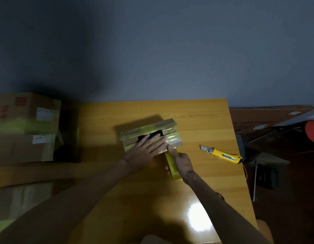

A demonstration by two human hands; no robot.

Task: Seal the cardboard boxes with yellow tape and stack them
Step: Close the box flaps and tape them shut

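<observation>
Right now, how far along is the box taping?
Done: two taped cartons sit stacked at left. In hand: the left hand presses the small box while the right hand holds the yellow tape roll at its edge. Left: the dark gap in its top is open, the utility knife lies unused, and the box isn't stacked.

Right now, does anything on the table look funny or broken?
Yes. The small cardboard box under the left hand gapes: a dark opening shows between its flaps. The yellow knife lies on the table with its blade out.
</observation>
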